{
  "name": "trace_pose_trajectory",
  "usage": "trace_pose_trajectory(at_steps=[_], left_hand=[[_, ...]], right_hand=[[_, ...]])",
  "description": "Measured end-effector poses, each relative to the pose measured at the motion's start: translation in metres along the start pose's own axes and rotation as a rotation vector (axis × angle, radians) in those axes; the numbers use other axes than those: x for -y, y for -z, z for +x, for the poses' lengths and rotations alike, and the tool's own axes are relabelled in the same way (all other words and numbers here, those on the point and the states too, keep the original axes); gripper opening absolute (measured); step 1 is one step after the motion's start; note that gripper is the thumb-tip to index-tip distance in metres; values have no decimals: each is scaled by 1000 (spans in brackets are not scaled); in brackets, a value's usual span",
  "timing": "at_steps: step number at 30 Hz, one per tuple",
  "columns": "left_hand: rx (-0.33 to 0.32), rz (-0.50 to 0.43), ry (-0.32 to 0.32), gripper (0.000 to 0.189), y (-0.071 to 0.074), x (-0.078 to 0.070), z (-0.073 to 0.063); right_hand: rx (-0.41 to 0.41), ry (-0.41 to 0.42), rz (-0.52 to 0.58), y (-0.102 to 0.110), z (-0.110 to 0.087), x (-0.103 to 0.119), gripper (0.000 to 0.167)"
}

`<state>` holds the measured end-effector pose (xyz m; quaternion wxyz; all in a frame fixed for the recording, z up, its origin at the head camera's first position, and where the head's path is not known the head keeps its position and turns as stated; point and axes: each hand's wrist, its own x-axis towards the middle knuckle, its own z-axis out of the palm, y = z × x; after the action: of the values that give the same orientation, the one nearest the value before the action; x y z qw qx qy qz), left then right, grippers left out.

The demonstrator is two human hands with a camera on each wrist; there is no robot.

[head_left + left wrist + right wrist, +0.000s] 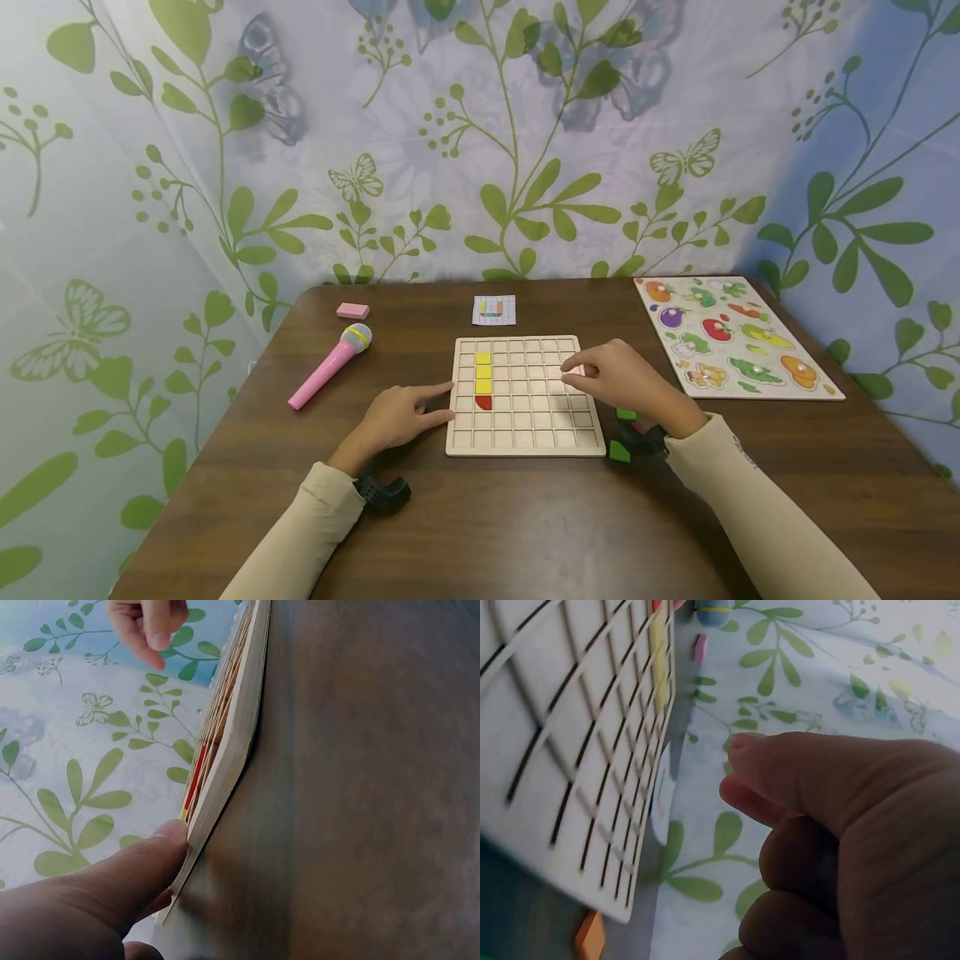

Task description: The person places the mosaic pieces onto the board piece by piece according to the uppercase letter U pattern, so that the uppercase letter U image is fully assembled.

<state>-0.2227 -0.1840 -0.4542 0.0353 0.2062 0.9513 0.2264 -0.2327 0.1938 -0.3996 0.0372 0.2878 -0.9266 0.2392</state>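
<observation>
A wooden grid board (532, 437) lies on the table before me. In one column near its left side sit yellow square pieces (483, 372), with a red rounded piece (483, 402) at their near end. My left hand (397, 417) touches the board's left edge with thumb and forefinger stretched out; the left wrist view shows the thumb (142, 862) against the rim. Above the board's right edge hovers my right hand (611, 375), its fingers loosely bent. In the right wrist view no piece shows between its thumb (780, 754) and forefinger.
Green blocks (619, 452) lie right of the board, partly hidden under my right wrist. An orange block (591, 935) is beside the board. Behind it lies a pattern card (493, 310). A pink microphone (330, 367), a pink block (353, 311) and a vegetable puzzle (738, 342) lie farther out.
</observation>
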Motion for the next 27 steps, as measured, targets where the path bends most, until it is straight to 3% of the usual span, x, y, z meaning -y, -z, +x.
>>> trace_pose_trajectory(at_steps=[10,18,27], left_hand=[[0,14,0,59,1,-2,-1],[0,6,3,59,2,-2,0],[7,3,6,58,2,-3,-1]], right_hand=[[-32,-111,-31,1,-37,-44,16],[20,-185,-29,10,-62,-55,18],[67,-204,22,11,-70,-62,19]])
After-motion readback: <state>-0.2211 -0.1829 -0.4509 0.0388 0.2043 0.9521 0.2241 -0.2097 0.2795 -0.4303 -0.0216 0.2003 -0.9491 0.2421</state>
